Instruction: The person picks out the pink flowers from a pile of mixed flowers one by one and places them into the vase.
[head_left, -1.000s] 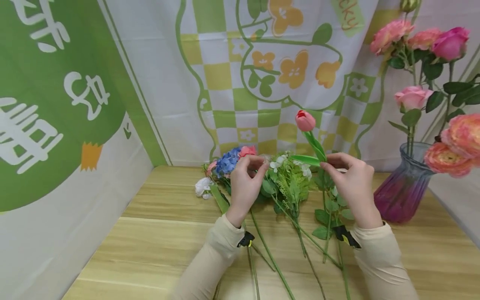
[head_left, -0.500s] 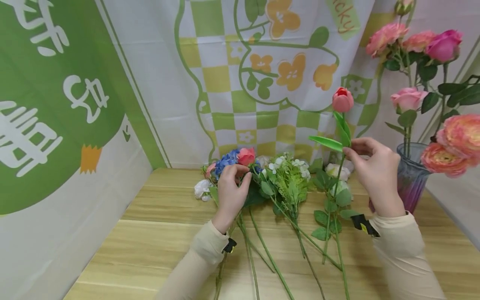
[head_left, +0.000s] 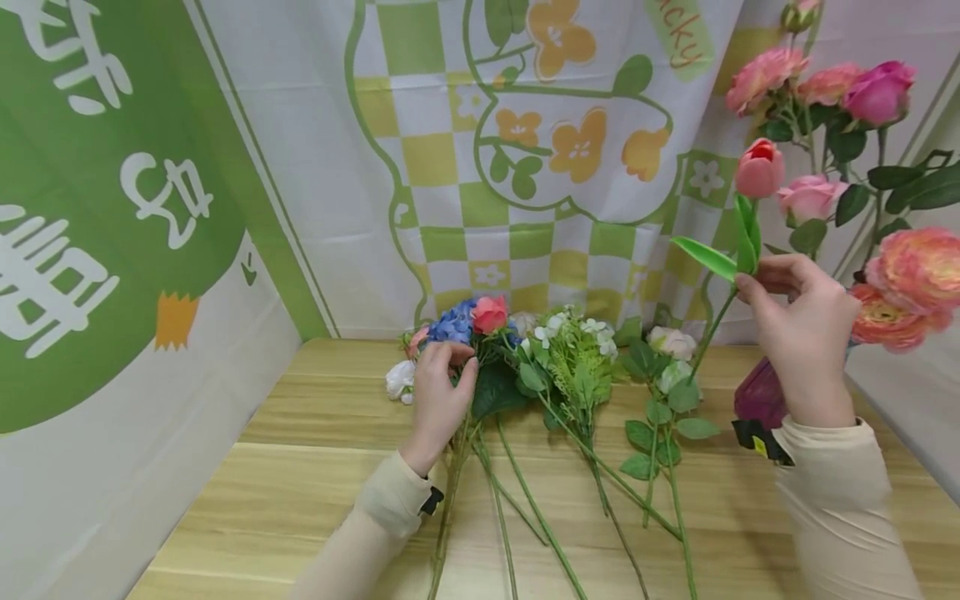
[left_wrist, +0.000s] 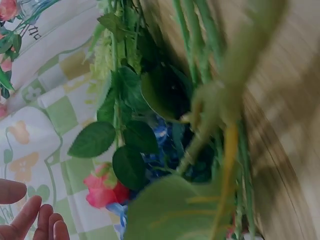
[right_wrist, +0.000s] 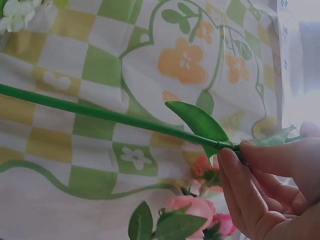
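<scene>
R hand (head_left: 806, 337) pinched pink tulip (head_left: 760, 169) by stem at leaf base; bloom up, slightly tilted, above desk (head_left: 315, 467), beside pink rose (head_left: 810, 197) in head view. Vase (head_left: 759, 396) part. hidden behind R hand. L hand (head_left: 441, 400) was slack, fingers loosely bent, gripping nothing, nr blue hydrangea (head_left: 452, 323). Green spray (head_left: 587, 383) lay btwn hands.

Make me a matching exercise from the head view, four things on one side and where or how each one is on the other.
Things
1. tulip
2. vase
3. blue flowers
4. white bloom

Places or states
A. partly hidden behind the right hand
B. leftmost flower on the table
C. pinched by the right hand
D. next to the coral rose

Pairs: 1-C; 2-A; 3-D; 4-B
</scene>
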